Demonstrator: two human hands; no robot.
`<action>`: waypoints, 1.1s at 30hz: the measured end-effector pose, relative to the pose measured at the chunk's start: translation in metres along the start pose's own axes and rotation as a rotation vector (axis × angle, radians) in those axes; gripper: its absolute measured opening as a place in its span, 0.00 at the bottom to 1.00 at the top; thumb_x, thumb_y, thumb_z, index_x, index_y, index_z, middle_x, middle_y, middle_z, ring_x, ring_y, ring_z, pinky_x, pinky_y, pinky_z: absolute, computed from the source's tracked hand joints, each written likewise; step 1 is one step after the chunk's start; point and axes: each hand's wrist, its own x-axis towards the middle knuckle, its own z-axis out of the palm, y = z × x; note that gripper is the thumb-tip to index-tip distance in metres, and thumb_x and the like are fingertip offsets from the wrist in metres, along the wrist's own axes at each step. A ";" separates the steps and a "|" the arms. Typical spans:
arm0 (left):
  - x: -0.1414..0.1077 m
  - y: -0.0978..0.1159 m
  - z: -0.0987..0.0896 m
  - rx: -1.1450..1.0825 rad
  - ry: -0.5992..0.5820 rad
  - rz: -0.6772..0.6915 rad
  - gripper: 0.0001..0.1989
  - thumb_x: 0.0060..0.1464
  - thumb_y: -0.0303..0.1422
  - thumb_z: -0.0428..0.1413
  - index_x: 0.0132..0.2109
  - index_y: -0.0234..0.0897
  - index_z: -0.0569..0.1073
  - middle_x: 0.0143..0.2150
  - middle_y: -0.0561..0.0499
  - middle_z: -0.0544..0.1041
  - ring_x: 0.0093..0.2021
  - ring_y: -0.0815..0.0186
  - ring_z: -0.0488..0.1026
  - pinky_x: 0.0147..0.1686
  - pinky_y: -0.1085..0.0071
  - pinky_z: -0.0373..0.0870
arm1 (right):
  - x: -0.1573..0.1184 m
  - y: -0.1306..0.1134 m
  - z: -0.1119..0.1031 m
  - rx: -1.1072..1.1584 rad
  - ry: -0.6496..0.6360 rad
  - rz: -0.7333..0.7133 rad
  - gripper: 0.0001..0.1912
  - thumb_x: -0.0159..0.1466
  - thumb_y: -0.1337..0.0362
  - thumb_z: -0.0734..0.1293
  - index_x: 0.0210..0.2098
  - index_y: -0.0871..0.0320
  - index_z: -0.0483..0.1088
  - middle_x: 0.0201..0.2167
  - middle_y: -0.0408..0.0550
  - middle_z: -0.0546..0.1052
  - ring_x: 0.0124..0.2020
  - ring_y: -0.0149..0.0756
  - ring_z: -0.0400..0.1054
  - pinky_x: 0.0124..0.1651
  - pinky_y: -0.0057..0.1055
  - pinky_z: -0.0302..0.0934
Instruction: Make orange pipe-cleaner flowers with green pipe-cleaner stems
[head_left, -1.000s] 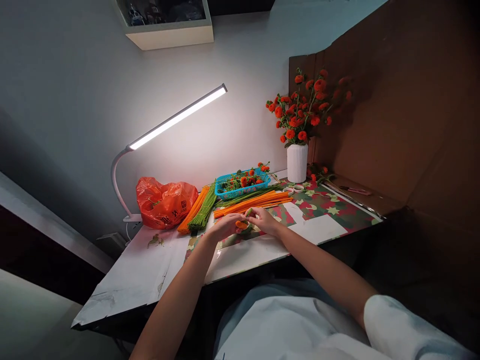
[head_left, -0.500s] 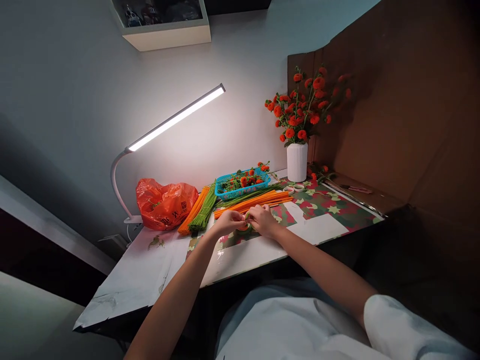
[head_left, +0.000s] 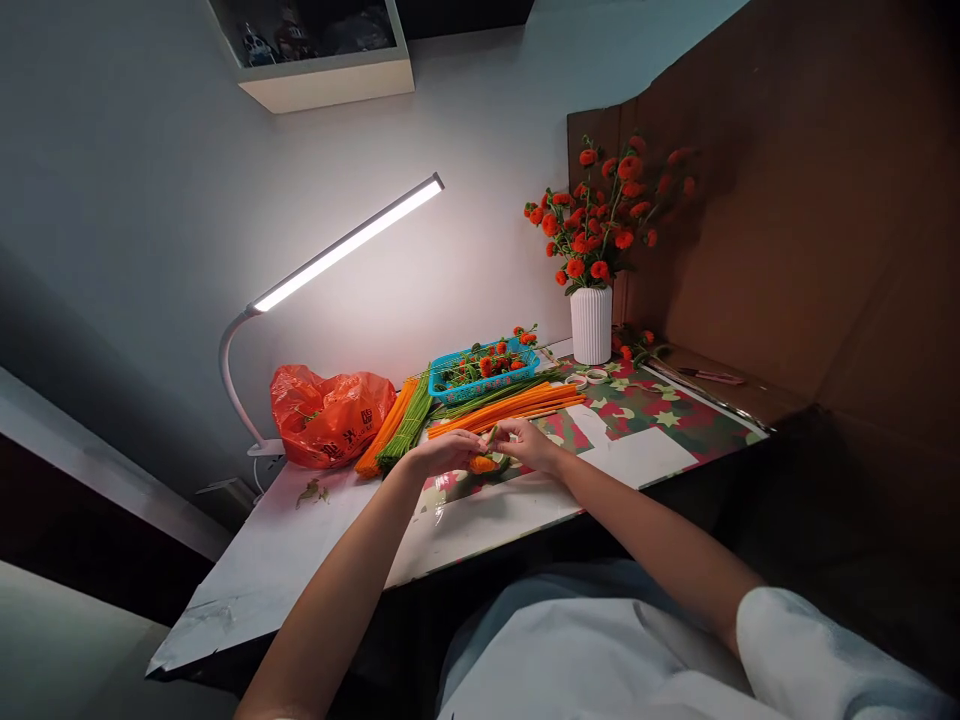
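My left hand (head_left: 448, 453) and my right hand (head_left: 529, 444) meet above the front middle of the table. Between their fingertips shows a small green fuzzy piece (head_left: 492, 436), which both seem to pinch. An orange fuzzy flower (head_left: 482, 464) appears just below the fingers; whether it joins the green piece I cannot tell. Behind the hands lies a bundle of orange chenille stems (head_left: 510, 407). Left of them are a green bundle (head_left: 407, 432) and another orange bundle (head_left: 371, 460).
A blue basket (head_left: 480, 384) holds orange flowers with green stems. A white ribbed vase (head_left: 592, 326) of orange flowers stands behind on the right, near tape rolls (head_left: 597, 376) and pliers (head_left: 712, 377). On the left are a red plastic bag (head_left: 322, 425) and a lit lamp (head_left: 349, 245).
My left hand has turned and its fingers are straighter, showing more of the orange flower beneath. The green piece stands out more between the fingertips. The camera view has shifted slightly.
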 end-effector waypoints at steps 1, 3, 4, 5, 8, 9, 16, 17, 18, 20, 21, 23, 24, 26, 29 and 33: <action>0.001 0.002 0.002 0.064 0.016 0.010 0.08 0.38 0.33 0.64 0.23 0.32 0.76 0.21 0.48 0.73 0.23 0.64 0.72 0.25 0.70 0.66 | 0.000 0.000 0.000 -0.013 0.025 0.026 0.09 0.62 0.63 0.65 0.28 0.60 0.71 0.25 0.42 0.74 0.29 0.31 0.65 0.33 0.28 0.54; 0.001 0.007 0.008 0.236 0.063 0.043 0.10 0.43 0.37 0.60 0.24 0.33 0.76 0.23 0.48 0.74 0.25 0.64 0.71 0.26 0.70 0.66 | 0.001 0.001 0.000 -0.053 0.090 0.082 0.08 0.60 0.64 0.66 0.26 0.60 0.70 0.25 0.43 0.73 0.31 0.33 0.64 0.35 0.29 0.52; 0.000 0.010 0.012 0.312 0.102 0.077 0.11 0.45 0.38 0.59 0.25 0.34 0.76 0.24 0.48 0.74 0.27 0.64 0.71 0.28 0.70 0.66 | 0.000 0.000 0.000 -0.076 0.123 0.108 0.07 0.60 0.65 0.66 0.26 0.60 0.69 0.26 0.44 0.73 0.32 0.34 0.64 0.36 0.30 0.50; -0.001 0.012 0.016 0.387 0.142 0.120 0.10 0.44 0.38 0.60 0.25 0.35 0.76 0.26 0.49 0.74 0.29 0.63 0.71 0.30 0.70 0.66 | 0.000 0.000 -0.001 -0.097 0.152 0.132 0.07 0.60 0.65 0.66 0.26 0.60 0.69 0.27 0.44 0.73 0.34 0.34 0.64 0.37 0.31 0.49; -0.006 0.015 0.028 0.582 0.228 0.242 0.05 0.40 0.34 0.62 0.26 0.37 0.76 0.34 0.49 0.75 0.37 0.61 0.70 0.40 0.68 0.65 | -0.002 -0.004 -0.001 -0.146 0.193 0.177 0.08 0.60 0.66 0.65 0.25 0.60 0.69 0.28 0.45 0.74 0.36 0.36 0.64 0.39 0.32 0.46; -0.008 0.015 0.031 0.634 0.245 0.265 0.04 0.40 0.33 0.61 0.26 0.38 0.76 0.35 0.49 0.75 0.38 0.61 0.70 0.42 0.67 0.64 | -0.002 -0.005 -0.001 -0.156 0.194 0.183 0.08 0.60 0.66 0.65 0.25 0.60 0.69 0.28 0.44 0.74 0.36 0.36 0.64 0.40 0.33 0.45; -0.007 0.006 0.036 0.811 0.292 0.292 0.04 0.42 0.26 0.56 0.26 0.38 0.76 0.34 0.50 0.75 0.36 0.62 0.71 0.41 0.67 0.65 | -0.004 -0.007 0.000 -0.211 0.162 0.148 0.07 0.61 0.66 0.65 0.26 0.59 0.69 0.28 0.44 0.75 0.37 0.36 0.63 0.39 0.33 0.42; -0.007 0.005 0.036 0.811 0.292 0.285 0.04 0.41 0.26 0.56 0.25 0.37 0.75 0.32 0.50 0.75 0.36 0.62 0.71 0.41 0.67 0.65 | -0.004 -0.007 0.001 -0.216 0.159 0.136 0.08 0.61 0.66 0.64 0.26 0.59 0.69 0.29 0.44 0.75 0.37 0.36 0.63 0.40 0.33 0.42; -0.006 0.004 0.035 0.806 0.294 0.276 0.03 0.40 0.26 0.56 0.24 0.37 0.75 0.31 0.50 0.74 0.35 0.62 0.71 0.40 0.67 0.65 | -0.004 -0.007 0.001 -0.221 0.156 0.124 0.08 0.61 0.66 0.64 0.26 0.59 0.69 0.29 0.44 0.75 0.37 0.37 0.63 0.40 0.33 0.42; -0.004 0.004 0.033 0.778 0.297 0.255 0.03 0.39 0.26 0.56 0.22 0.36 0.73 0.29 0.50 0.73 0.35 0.62 0.70 0.38 0.68 0.64 | -0.004 -0.007 0.001 -0.222 0.157 0.105 0.08 0.62 0.67 0.64 0.26 0.59 0.70 0.29 0.45 0.75 0.37 0.37 0.63 0.41 0.34 0.42; -0.003 0.003 0.032 0.753 0.292 0.242 0.03 0.40 0.26 0.56 0.22 0.36 0.72 0.29 0.50 0.73 0.34 0.63 0.70 0.38 0.68 0.64 | -0.004 -0.007 0.000 -0.217 0.159 0.097 0.08 0.62 0.67 0.64 0.27 0.59 0.70 0.29 0.45 0.75 0.37 0.37 0.62 0.41 0.34 0.42; -0.002 0.003 0.028 0.683 0.249 0.209 0.03 0.41 0.28 0.57 0.23 0.35 0.72 0.28 0.51 0.72 0.32 0.64 0.69 0.35 0.70 0.63 | -0.004 -0.006 -0.002 -0.198 0.157 0.075 0.07 0.63 0.67 0.63 0.29 0.58 0.71 0.30 0.45 0.75 0.37 0.36 0.63 0.42 0.35 0.42; -0.001 0.003 0.026 0.639 0.210 0.185 0.03 0.41 0.30 0.57 0.23 0.35 0.72 0.26 0.52 0.72 0.30 0.66 0.68 0.33 0.70 0.63 | -0.004 -0.005 -0.003 -0.182 0.151 0.060 0.07 0.63 0.67 0.63 0.30 0.58 0.71 0.30 0.45 0.75 0.37 0.36 0.63 0.42 0.34 0.43; 0.000 0.001 0.020 0.542 0.112 0.133 0.07 0.42 0.34 0.57 0.24 0.34 0.71 0.23 0.54 0.70 0.26 0.68 0.65 0.28 0.72 0.61 | -0.005 -0.003 -0.004 -0.146 0.122 0.021 0.05 0.62 0.67 0.64 0.32 0.57 0.72 0.31 0.44 0.75 0.37 0.35 0.63 0.42 0.34 0.44; 0.000 -0.002 0.013 0.406 -0.023 0.077 0.11 0.42 0.38 0.58 0.23 0.34 0.70 0.22 0.55 0.68 0.23 0.71 0.63 0.26 0.74 0.59 | -0.005 0.000 -0.005 -0.093 0.062 -0.035 0.05 0.61 0.68 0.65 0.30 0.57 0.72 0.27 0.42 0.72 0.35 0.34 0.62 0.41 0.33 0.45; 0.000 -0.005 0.007 0.291 -0.154 0.023 0.14 0.42 0.41 0.59 0.24 0.33 0.71 0.23 0.52 0.69 0.25 0.70 0.66 0.28 0.73 0.62 | -0.005 0.002 -0.004 -0.013 0.026 -0.076 0.08 0.61 0.66 0.66 0.26 0.58 0.71 0.24 0.41 0.69 0.31 0.32 0.61 0.39 0.31 0.48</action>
